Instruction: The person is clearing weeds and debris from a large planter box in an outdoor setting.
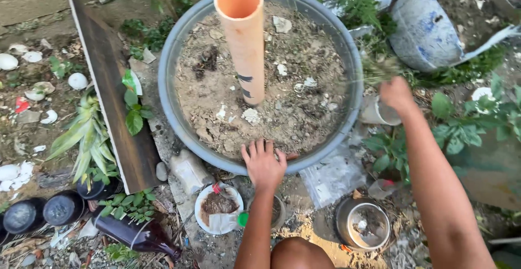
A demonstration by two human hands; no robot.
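**Fingers on the basin's rim**

Fingers of the left hand (264, 163) lie spread and released on the near rim of the grey basin (179, 111) — soil-filled, an orange pipe (245, 41) upright in its middle. The right hand (396, 94) is clenched on a blurred tuft of greenery (377, 68) just beyond the basin's right edge.

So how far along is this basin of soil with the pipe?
Done, it seems: the basin holds soil and broken shell bits, and an orange pipe stands upright in the middle. In hand: the left hand rests on the near rim; the right hand reaches beside a small cup. Nothing is planted there yet.
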